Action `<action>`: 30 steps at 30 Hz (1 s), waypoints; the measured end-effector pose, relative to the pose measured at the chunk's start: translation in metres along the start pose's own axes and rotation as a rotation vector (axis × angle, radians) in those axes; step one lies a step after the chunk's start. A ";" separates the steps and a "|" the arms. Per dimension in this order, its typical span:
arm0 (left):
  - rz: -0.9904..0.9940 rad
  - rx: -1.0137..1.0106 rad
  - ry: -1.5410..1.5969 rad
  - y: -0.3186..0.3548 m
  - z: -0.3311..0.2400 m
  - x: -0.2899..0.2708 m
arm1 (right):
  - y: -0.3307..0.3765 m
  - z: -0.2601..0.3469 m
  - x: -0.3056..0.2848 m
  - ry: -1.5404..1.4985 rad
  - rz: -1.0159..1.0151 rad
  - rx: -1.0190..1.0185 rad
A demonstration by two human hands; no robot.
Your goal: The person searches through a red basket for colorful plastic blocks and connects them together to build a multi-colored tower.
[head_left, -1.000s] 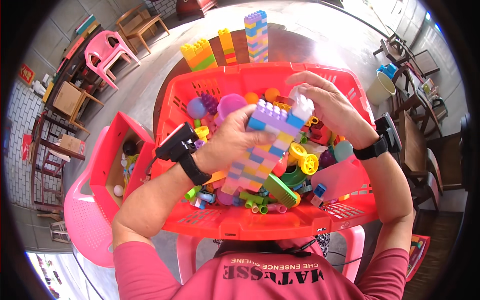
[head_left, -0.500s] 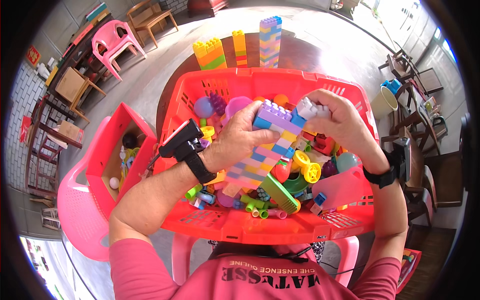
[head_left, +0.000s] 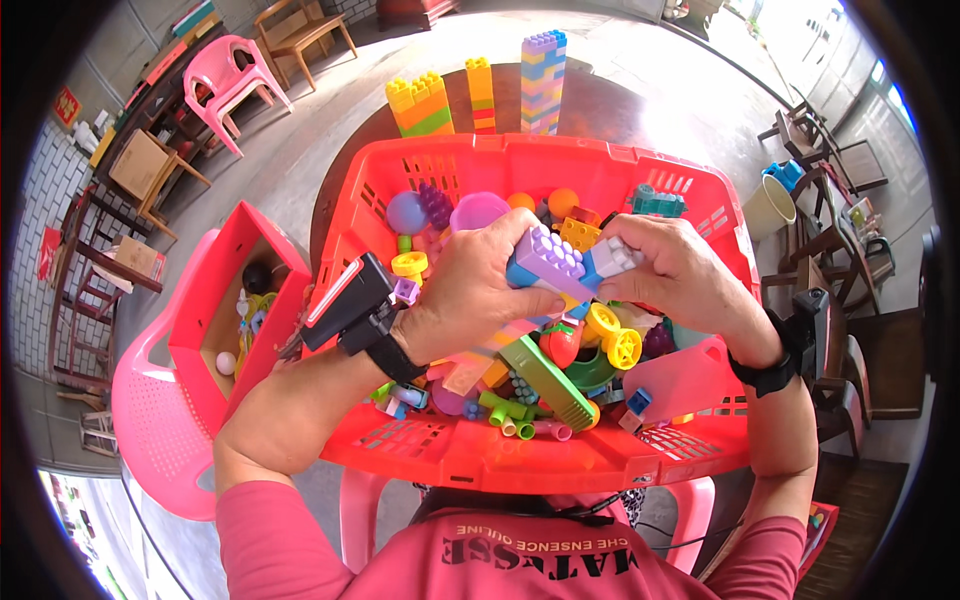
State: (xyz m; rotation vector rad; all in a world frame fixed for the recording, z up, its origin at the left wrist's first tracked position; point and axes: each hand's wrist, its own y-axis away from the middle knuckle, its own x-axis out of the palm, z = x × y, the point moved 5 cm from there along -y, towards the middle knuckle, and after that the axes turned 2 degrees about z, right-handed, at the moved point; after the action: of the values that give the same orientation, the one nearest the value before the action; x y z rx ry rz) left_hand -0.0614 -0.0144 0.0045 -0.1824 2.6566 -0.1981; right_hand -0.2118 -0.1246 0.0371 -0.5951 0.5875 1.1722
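Observation:
My left hand (head_left: 465,290) is wrapped round a tower of toy building blocks (head_left: 552,250), lavender, blue and yellow, its studded end facing up toward me. My right hand (head_left: 675,268) pinches a white building block (head_left: 613,257) at the right of that end, against a blue block; whether it is fully seated I cannot tell. Both hands are over a red plastic basket (head_left: 550,152) heaped with mixed toys. Beneath them are a green toy piece (head_left: 548,382), a red strawberry-like toy (head_left: 562,345) and yellow wheel-like pieces (head_left: 623,348). The tower's lower part is mostly hidden by my left hand.
On the round brown table (head_left: 455,110) behind the basket stand a yellow-green block wall (head_left: 418,105), a narrow yellow-red tower (head_left: 480,95) and a tall pastel tower (head_left: 542,85). At left, a red box (head_left: 205,345) of toys rests on a pink chair (head_left: 150,400).
The tower has tipped so its studded end faces me more and its long side looks shorter. My right hand has come down slightly with the white block, uncovering a teal toy at the basket's back.

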 end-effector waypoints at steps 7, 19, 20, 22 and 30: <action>-0.027 0.012 -0.016 -0.001 -0.003 -0.005 | -0.001 0.009 0.005 -0.029 -0.111 -0.047; 0.039 -0.056 0.138 -0.008 0.007 0.002 | -0.002 0.002 0.006 -0.157 -0.102 -0.007; 0.026 -0.057 0.120 -0.008 0.006 0.001 | -0.002 0.001 0.007 -0.163 -0.099 0.010; -0.003 -0.064 0.082 -0.008 0.004 0.000 | -0.002 0.000 0.012 -0.174 -0.085 0.044; -0.059 -0.008 0.063 -0.005 -0.005 0.005 | 0.000 0.012 0.019 -0.053 -0.122 -0.088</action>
State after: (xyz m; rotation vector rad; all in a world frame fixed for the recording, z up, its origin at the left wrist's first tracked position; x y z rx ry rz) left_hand -0.0676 -0.0193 0.0081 -0.2619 2.7170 -0.2158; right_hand -0.2049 -0.1044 0.0324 -0.6639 0.4499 1.0995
